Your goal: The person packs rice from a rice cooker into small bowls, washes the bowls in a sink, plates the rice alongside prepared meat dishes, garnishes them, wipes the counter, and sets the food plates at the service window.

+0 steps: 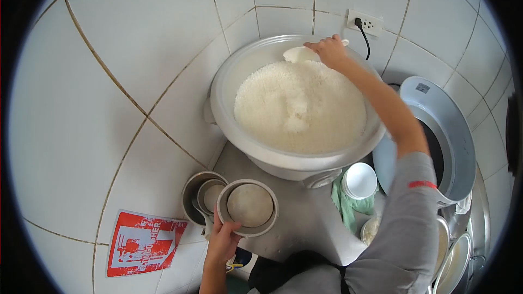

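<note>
My right hand (329, 50) is closed around a white rice paddle (298, 54) at the far side of a large rice cooker (224, 128). White rice (327, 109) fills much of the cooker, with a lumpy hollow near its middle. The paddle's blade is at the far edge of the rice; whether it carries any grains cannot be made out. Low in front of the cooker, my left hand (222, 244) grips the side of a round metal pot (250, 206), tilted so that its pale inside bottom shows.
Other metal pots (192, 191) stand nested beside the left hand. Right of the cooker are a white bowl (360, 181) on a green cloth (344, 207), a small container of rice (371, 230) and a large metal pot (463, 130). Tiled walls close in behind; a plugged-in cord (364, 38) hangs there.
</note>
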`<state>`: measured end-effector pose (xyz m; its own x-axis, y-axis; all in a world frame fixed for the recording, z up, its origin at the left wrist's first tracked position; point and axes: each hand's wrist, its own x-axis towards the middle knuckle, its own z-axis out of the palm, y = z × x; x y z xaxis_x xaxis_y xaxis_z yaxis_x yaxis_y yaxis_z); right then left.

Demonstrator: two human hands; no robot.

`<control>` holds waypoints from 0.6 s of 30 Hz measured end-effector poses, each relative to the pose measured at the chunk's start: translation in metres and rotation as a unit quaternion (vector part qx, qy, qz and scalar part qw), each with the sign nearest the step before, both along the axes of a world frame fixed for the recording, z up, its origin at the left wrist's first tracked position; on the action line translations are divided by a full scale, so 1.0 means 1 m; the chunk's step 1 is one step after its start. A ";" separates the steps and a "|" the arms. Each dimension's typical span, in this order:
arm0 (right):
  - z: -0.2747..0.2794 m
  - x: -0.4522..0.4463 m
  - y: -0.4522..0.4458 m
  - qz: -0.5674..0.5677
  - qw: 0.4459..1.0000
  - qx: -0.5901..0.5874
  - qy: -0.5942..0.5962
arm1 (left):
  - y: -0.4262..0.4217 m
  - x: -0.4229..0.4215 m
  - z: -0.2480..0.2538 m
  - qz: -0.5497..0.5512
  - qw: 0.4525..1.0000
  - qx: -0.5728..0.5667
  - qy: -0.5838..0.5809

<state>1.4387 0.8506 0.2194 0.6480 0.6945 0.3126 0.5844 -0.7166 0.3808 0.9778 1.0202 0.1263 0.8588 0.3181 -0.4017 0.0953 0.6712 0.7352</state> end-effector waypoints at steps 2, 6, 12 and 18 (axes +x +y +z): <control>-0.025 0.036 0.021 0.010 0.999 -0.019 -0.049 | 0.000 -0.004 0.006 0.019 1.000 -0.006 -0.003; -0.034 0.021 0.034 0.114 0.988 0.014 0.099 | 0.004 -0.009 0.013 0.039 0.999 0.012 0.001; 0.005 -0.049 0.003 0.228 0.953 -0.077 0.185 | 0.007 0.000 0.001 -0.014 0.993 0.114 -0.024; 0.022 0.002 0.037 0.081 0.994 -0.064 -0.025 | -0.004 0.011 0.001 -0.041 0.994 0.100 -0.033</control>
